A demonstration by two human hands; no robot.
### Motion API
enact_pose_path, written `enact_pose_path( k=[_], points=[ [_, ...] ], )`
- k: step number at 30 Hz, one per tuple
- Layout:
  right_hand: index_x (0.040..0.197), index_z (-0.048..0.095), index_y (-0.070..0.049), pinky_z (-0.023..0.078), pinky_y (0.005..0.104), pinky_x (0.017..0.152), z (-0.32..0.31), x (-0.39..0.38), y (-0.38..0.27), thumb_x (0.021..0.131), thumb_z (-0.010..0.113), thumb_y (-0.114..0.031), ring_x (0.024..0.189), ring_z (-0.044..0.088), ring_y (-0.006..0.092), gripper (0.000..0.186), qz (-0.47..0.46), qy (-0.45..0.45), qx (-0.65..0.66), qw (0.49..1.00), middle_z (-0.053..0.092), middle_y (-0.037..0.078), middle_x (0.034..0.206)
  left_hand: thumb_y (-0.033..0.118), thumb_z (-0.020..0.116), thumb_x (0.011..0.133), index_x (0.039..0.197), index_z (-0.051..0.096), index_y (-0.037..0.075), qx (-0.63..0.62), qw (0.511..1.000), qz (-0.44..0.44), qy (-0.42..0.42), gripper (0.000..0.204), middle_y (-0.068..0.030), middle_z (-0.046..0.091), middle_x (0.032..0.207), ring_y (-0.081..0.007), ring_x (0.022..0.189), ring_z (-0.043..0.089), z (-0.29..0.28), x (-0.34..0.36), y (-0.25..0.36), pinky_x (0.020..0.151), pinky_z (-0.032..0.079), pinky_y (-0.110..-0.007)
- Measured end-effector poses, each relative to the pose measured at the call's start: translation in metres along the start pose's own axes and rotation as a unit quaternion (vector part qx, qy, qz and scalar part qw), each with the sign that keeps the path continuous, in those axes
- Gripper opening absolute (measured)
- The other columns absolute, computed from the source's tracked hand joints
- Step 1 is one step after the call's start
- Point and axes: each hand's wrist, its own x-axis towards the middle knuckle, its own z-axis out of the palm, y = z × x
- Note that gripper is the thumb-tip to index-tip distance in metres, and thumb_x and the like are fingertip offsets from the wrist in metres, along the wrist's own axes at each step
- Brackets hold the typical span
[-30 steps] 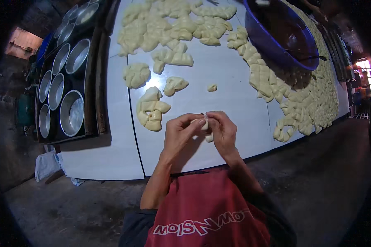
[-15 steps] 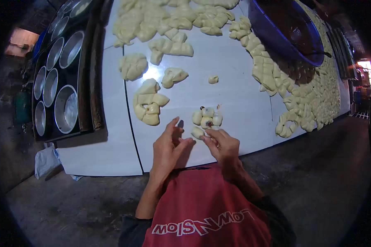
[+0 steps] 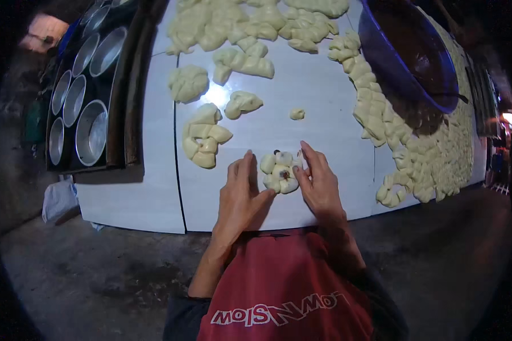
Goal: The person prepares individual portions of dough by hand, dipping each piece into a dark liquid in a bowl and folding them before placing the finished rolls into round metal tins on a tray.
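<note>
Your table (image 3: 324, 122) looks smooth and glossy; the dough pieces (image 3: 279, 170) near its front edge look satiny; metal tins (image 3: 96, 132) shine along its left edge; your red garment (image 3: 284, 275) is matt cloth.

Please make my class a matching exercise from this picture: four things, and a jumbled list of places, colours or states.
Things:
1. Tub
2. Round tins
3. Dough cluster
4. Lone dough piece

Descriptions:
A. Between the left hand and right hand
B. Silvery, at the picture's left
C. Small and pale, beyond the fingertips, touching no other dough
D. Blue, with something dark brown inside

Pairs: 1-D; 2-B; 3-A; 4-C
</note>
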Motion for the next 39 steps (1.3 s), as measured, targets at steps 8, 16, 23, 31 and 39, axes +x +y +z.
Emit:
enact_pose_path(
  k=[8,16,23,31,39],
  points=[
    [0.123,0.059,-0.002,0.053,0.0329,0.082,0.020,0.019,0.010,0.089,0.056,-0.005,0.092,0.064,0.0257,0.034,-0.040,-0.079,0.114,0.990,0.060,0.015,0.107,0.011,0.073,0.075,0.128,0.056,-0.002,-0.189,0.977,-0.065,-0.074,0.058,-0.0147,0.067,0.112,-0.0259,0.098,0.065,0.006,0.014,-0.004,0.088,0.051,-0.034],
    [0.122,0.057,0.003,0.049,0.0283,0.086,0.046,0.009,-0.076,0.092,0.056,-0.002,0.097,0.060,0.0134,0.030,0.118,-0.125,0.441,0.881,0.062,0.009,0.108,0.009,0.073,0.079,0.134,0.053,0.002,-0.388,0.913,-0.065,-0.106,0.059,-0.0042,0.057,0.094,-0.0067,0.077,0.059,-0.076,0.003,-0.031,0.067,0.051,-0.021],
    [0.123,0.060,0.000,0.051,0.0273,0.079,0.148,0.080,-0.230,0.091,0.064,-0.014,0.089,0.061,0.0121,0.035,-0.145,-0.252,0.264,0.920,0.065,0.007,0.107,0.004,0.077,0.076,0.133,0.056,0.001,-0.274,0.960,0.011,0.055,0.061,-0.0048,0.063,0.109,-0.0087,0.089,0.062,-0.271,0.004,-0.103,0.073,0.054,-0.021],
    [0.123,0.061,-0.007,0.055,0.0430,0.068,0.250,0.142,-0.319,0.094,0.057,-0.030,0.080,0.068,0.0339,0.037,-0.364,-0.167,-0.194,0.896,0.069,0.017,0.105,0.027,0.075,0.075,0.115,0.065,0.005,0.176,0.982,-0.054,0.043,0.047,-0.0186,0.071,0.100,-0.0354,0.095,0.068,-0.365,0.056,-0.165,0.081,0.053,-0.045],
    [0.125,0.058,-0.004,0.054,0.0381,0.083,0.188,0.072,-0.199,0.087,0.071,-0.018,0.097,0.067,0.0320,0.042,-0.386,0.143,0.014,0.911,0.062,0.015,0.125,0.010,0.075,0.081,0.142,0.050,0.006,0.077,0.991,-0.077,0.078,0.066,-0.0160,0.072,0.094,-0.0225,0.081,0.070,-0.361,0.048,-0.169,0.072,0.054,-0.033]
  ],
)
